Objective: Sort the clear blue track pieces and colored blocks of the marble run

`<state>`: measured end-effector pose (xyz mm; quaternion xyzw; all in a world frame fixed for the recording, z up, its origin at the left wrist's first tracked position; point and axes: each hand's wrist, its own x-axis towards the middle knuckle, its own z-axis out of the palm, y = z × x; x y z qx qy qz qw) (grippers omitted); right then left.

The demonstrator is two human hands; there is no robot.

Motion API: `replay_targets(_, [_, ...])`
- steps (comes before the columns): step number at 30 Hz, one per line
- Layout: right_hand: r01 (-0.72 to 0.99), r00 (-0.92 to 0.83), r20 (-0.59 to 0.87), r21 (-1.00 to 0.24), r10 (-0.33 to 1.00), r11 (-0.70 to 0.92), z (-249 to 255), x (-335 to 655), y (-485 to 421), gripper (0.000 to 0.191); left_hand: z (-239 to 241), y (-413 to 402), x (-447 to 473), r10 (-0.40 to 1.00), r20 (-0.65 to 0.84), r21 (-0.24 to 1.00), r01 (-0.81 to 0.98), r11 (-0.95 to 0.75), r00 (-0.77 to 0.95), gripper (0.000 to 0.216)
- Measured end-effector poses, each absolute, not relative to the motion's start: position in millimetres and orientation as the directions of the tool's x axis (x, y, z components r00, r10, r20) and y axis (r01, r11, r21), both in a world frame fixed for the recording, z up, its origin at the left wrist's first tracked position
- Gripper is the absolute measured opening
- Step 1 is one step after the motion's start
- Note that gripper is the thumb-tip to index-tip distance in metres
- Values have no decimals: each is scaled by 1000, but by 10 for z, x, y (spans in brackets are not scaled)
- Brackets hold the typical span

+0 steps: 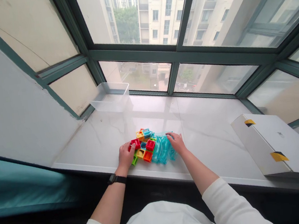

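Counts on the window ledge. Hands: two, one left hand [125, 157] and one right hand [176, 143]. Watch [116, 179]: one. Clear tub [110, 96]: one. White box [277, 146]: one, with two yellow corner marks. Coloured square blocks [147, 156]: seven discernible, two of them red. Translucent blue curved pieces [162, 149]: one bundle, number indistinct.

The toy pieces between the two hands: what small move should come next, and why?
Probably push both hands inward to bunch everything together. The left hand touches the coloured blocks, the right hand touches the clear blue curved pieces, and all lie loose between them on the sill. The clear bin stands apart, back left.
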<state>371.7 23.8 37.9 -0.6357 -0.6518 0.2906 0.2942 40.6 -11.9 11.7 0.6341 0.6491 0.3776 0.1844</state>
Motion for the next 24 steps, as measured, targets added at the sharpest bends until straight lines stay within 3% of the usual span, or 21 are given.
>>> replay_targets(18, [655, 5, 9, -756, 1000, 4, 334, 4019, 138, 44, 167, -180, 628, 978, 194, 724, 684, -89, -78, 45])
replay_targets(24, [547, 93, 141, -834, 986, 68, 332, 4244, -47, 51, 209, -178, 636, 978, 198, 724, 682, -103, -64, 46])
